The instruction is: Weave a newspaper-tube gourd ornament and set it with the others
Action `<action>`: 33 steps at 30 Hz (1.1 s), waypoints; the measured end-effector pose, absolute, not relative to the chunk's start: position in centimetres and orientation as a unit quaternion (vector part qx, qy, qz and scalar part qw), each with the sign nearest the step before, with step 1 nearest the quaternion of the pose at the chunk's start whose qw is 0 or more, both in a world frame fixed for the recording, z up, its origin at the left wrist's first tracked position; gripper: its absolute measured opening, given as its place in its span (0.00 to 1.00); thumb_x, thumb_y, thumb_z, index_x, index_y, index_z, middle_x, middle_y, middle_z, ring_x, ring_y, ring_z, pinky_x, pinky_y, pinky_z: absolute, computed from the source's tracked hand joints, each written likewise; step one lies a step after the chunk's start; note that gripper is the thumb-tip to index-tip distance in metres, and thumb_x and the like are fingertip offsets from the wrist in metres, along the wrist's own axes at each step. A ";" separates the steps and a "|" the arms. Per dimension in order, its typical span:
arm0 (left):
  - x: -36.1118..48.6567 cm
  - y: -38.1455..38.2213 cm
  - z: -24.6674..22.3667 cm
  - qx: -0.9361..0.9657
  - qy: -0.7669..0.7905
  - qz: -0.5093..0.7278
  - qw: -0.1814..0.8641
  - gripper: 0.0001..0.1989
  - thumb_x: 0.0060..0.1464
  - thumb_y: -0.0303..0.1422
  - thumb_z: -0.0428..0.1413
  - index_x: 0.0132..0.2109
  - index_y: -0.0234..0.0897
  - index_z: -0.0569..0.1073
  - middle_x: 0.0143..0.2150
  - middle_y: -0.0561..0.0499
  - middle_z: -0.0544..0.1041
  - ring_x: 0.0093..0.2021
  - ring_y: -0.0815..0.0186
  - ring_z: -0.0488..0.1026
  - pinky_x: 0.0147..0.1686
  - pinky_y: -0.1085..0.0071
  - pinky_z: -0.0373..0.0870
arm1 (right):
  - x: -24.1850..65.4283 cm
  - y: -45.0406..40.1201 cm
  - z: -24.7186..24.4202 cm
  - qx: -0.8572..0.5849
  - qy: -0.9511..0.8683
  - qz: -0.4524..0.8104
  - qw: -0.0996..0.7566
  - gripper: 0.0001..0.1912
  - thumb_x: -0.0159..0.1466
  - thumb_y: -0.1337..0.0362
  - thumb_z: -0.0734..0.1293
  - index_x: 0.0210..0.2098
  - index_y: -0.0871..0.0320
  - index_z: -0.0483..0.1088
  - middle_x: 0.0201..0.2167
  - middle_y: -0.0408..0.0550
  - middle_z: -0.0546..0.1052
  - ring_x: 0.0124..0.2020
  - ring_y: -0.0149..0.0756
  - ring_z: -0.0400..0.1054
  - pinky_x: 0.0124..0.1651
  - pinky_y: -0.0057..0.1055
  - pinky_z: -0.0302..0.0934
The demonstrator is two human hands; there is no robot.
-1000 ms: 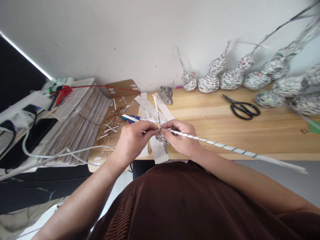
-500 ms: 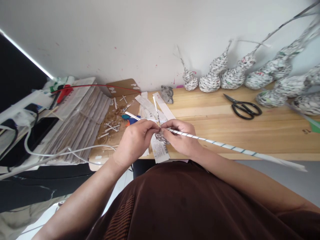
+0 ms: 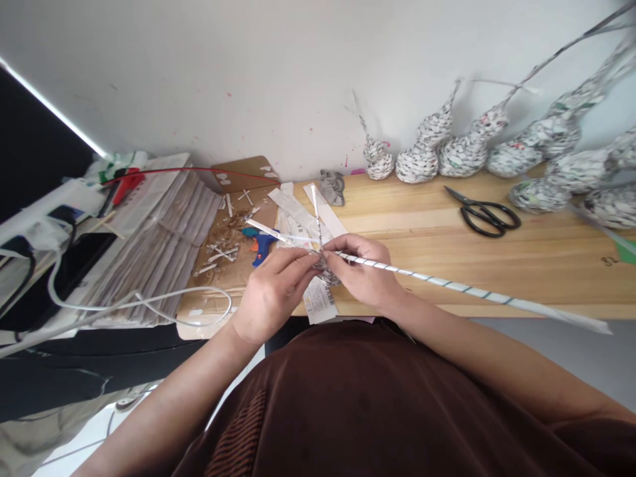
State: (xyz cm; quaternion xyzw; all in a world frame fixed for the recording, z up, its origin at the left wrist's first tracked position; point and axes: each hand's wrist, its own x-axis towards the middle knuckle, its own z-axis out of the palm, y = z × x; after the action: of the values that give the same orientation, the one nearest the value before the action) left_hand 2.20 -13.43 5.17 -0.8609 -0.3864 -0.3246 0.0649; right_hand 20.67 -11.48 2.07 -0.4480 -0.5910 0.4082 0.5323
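Between my hands is a small woven paper piece (image 3: 328,273), partly hidden by my fingers. My left hand (image 3: 278,283) is closed on its left side, fingertips pressed near its top. My right hand (image 3: 365,268) pinches its upper right side, where a long rolled paper tube (image 3: 447,283) with dark spiral stripes runs out to the right. Another thin paper tube (image 3: 317,212) stands up from the piece, and a white one (image 3: 263,228) points out to the left. Flat printed paper strips (image 3: 320,303) lie beneath on the wooden table (image 3: 422,235).
Black scissors (image 3: 489,215) lie to the right. Several woven paper gourds (image 3: 417,159) line the wall. At left are a blue glue gun (image 3: 263,246), paper scraps on cardboard (image 3: 211,255), a tall newspaper stack (image 3: 173,242) and a looping white cable (image 3: 144,301).
My left hand has shifted slightly down and right around the piece, uncovering more of the glue gun. The upright tube leans less, and the long tube's far end has risen a little.
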 end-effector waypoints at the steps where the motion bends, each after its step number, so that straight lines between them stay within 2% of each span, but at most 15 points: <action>1: 2.2 -13.4 5.2 -0.863 -0.385 -0.321 0.064 0.09 0.62 0.30 0.61 0.50 0.38 0.79 0.45 0.46 0.82 0.45 0.62 0.80 0.48 0.66 0.78 | 20.7 -11.5 2.1 -0.447 -0.590 0.411 0.532 0.04 0.60 0.63 0.71 0.34 0.57 0.78 0.29 0.45 0.82 0.28 0.33 0.76 0.31 0.27 0.68; 9: 2.5 -13.1 5.8 -0.859 -0.391 -0.326 0.048 0.06 0.64 0.30 0.58 0.44 0.38 0.80 0.41 0.47 0.82 0.41 0.64 0.78 0.43 0.66 0.77 | 20.9 -11.9 2.2 -0.447 -0.594 0.416 0.524 0.03 0.60 0.64 0.71 0.33 0.56 0.78 0.27 0.44 0.82 0.26 0.33 0.76 0.29 0.26 0.68; 18: 2.5 -13.3 5.2 -0.842 -0.406 -0.353 0.032 0.06 0.63 0.28 0.60 0.45 0.38 0.81 0.41 0.49 0.84 0.41 0.64 0.81 0.44 0.68 0.77 | 20.9 -11.7 2.4 -0.447 -0.601 0.407 0.522 0.04 0.60 0.64 0.71 0.34 0.57 0.78 0.28 0.43 0.82 0.25 0.31 0.75 0.28 0.25 0.66; 25: 2.8 -12.5 5.9 -0.840 -0.433 -0.326 0.002 0.05 0.64 0.29 0.58 0.41 0.39 0.81 0.39 0.49 0.83 0.42 0.64 0.80 0.43 0.68 0.76 | 20.9 -11.5 2.5 -0.449 -0.598 0.410 0.522 0.03 0.59 0.64 0.71 0.33 0.57 0.77 0.26 0.43 0.81 0.25 0.31 0.73 0.28 0.25 0.65; 30: 2.9 -12.9 5.4 -0.813 -0.449 -0.371 -0.001 0.03 0.62 0.32 0.61 0.41 0.40 0.80 0.37 0.51 0.83 0.39 0.66 0.80 0.42 0.70 0.77 | 21.0 -11.6 2.5 -0.448 -0.600 0.415 0.517 0.04 0.61 0.63 0.71 0.33 0.57 0.77 0.25 0.43 0.80 0.23 0.30 0.71 0.26 0.25 0.63; 33: 2.4 -13.7 4.7 -0.785 -0.480 -0.392 -0.002 0.05 0.58 0.35 0.65 0.37 0.38 0.79 0.32 0.52 0.82 0.33 0.68 0.78 0.38 0.72 0.76 | 21.1 -11.8 2.3 -0.446 -0.612 0.400 0.516 0.04 0.61 0.64 0.70 0.32 0.57 0.77 0.25 0.43 0.79 0.23 0.29 0.69 0.26 0.25 0.62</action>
State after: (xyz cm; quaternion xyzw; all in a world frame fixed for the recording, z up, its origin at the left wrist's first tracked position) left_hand 2.42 -13.75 4.66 -0.7850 -0.4798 -0.3918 -0.0022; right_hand 21.07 -11.83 2.34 -0.4459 -0.6122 0.4003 0.5159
